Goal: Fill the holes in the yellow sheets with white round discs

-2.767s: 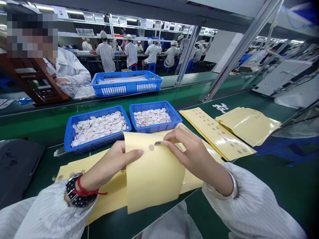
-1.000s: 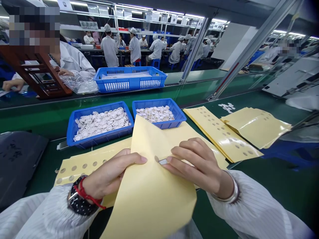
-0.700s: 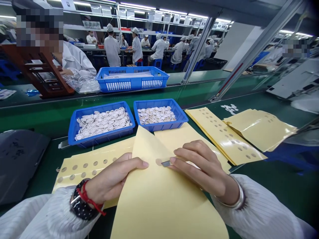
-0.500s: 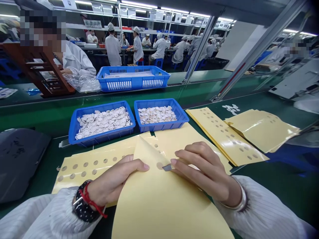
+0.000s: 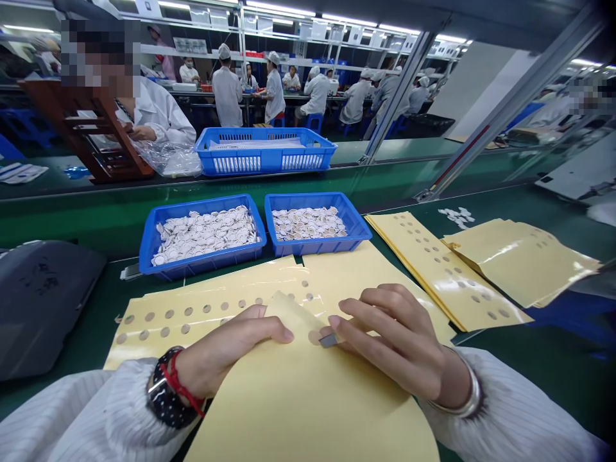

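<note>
My left hand [image 5: 230, 355] grips the left edge of a curled yellow backing sheet [image 5: 308, 398], thumb on top. My right hand [image 5: 399, 343] pinches a small metal blade [image 5: 330, 339] whose tip rests on the sheet beside a round disc sticker [image 5: 315, 336]. Under the sheet lie more yellow sheets with rows of round discs [image 5: 192, 314]. Beyond them stand two blue trays: the left tray [image 5: 147, 242] is filled with white discs, the right tray [image 5: 359, 228] with tan-centred discs.
A stack of punched yellow sheets [image 5: 443, 273] and a glossy pile [image 5: 520, 256] lie to the right. A dark case [image 5: 38, 301] sits at left. A blue basket [image 5: 264, 154] and a seated person's sleeve [image 5: 158, 119] are across the green belt.
The held sheet has sunk from raised and curled upward to lying lower and flatter over the pile. Both hands moved down toward me with it; the blade stays at the disc.
</note>
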### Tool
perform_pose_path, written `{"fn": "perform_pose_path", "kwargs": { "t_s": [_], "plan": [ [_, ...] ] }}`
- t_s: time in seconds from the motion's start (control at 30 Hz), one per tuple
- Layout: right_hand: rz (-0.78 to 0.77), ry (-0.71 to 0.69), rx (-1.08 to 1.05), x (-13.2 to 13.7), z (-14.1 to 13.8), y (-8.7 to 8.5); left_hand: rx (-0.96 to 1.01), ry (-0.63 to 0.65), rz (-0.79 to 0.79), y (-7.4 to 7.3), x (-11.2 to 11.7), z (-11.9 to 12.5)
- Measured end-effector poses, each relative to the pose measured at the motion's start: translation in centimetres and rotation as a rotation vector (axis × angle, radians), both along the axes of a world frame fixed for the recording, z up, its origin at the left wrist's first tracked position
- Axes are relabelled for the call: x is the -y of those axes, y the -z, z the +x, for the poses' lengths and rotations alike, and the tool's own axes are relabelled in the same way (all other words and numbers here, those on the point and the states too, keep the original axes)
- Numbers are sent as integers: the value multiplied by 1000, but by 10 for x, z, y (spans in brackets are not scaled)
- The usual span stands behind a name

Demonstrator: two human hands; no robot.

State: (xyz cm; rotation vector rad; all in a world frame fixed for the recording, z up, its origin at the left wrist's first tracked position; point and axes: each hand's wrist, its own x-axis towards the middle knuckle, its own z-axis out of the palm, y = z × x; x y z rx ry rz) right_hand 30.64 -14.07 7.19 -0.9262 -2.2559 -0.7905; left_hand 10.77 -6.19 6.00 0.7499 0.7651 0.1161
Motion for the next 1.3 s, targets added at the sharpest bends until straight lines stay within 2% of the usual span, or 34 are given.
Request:
{"fn": "perform_pose_path", "kwargs": {
  "t_s": [0.23, 0.43, 0.6, 0.73, 1.03, 1.3],
  "plan": [
    [52, 17, 42, -1, 0, 2, 54, 49, -9, 2, 2, 1],
    [67, 9, 64, -1, -1, 4, 14, 51, -50, 3, 2, 3],
    [48, -13, 81, 0, 3, 9, -2, 42, -47, 5, 3, 4],
    [29, 3, 84, 1, 7, 11, 61, 77, -40, 5, 5, 5],
    [64, 45, 78, 2, 15, 11, 133, 84, -68, 6, 6, 14],
    [71, 60, 61, 3, 23, 16, 104, 88, -53, 8, 4, 24]
  ]
}}
